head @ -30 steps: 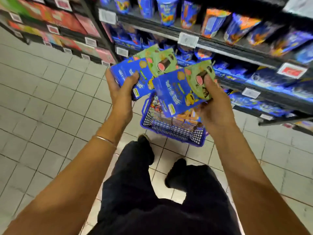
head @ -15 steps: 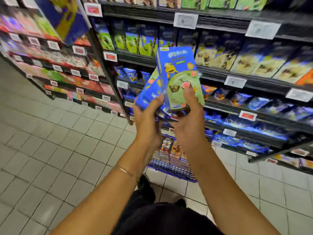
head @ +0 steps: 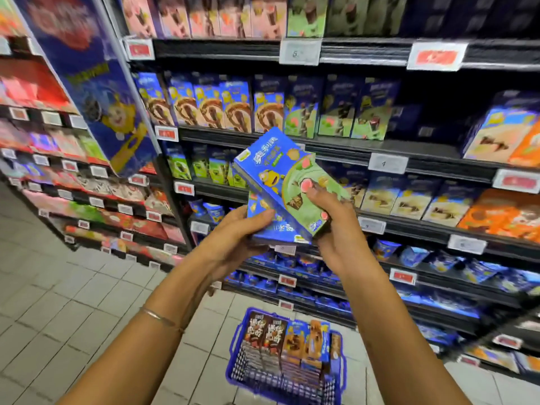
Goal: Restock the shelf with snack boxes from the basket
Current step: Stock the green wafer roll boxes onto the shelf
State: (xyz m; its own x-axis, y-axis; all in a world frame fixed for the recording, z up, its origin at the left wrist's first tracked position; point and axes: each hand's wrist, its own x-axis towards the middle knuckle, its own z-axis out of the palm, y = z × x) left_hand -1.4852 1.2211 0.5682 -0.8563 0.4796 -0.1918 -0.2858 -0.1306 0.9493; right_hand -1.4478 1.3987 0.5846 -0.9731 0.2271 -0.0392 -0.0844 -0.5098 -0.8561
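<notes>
basket point(head: 233, 350): upright snack boxes point(head: 287, 343) | hands: left point(head: 233, 244), right point(head: 336, 229) gripping blue-green boxes point(head: 280, 185)

Snack boxes point(head: 277, 176) — up from over the basket point(head: 280, 388) to shelf point(head: 432, 160) level

Views: one. Mount: my head, wide-angle. Facing: forward and down, toward the shelf point(head: 336, 149), seen at an angle. Nearest: my left hand point(head: 233, 233) and right hand point(head: 336, 229) gripping snack boxes point(head: 274, 176), mid-frame. Farther, at bottom edge: basket point(head: 263, 385) on the floor point(head: 73, 302).
</notes>
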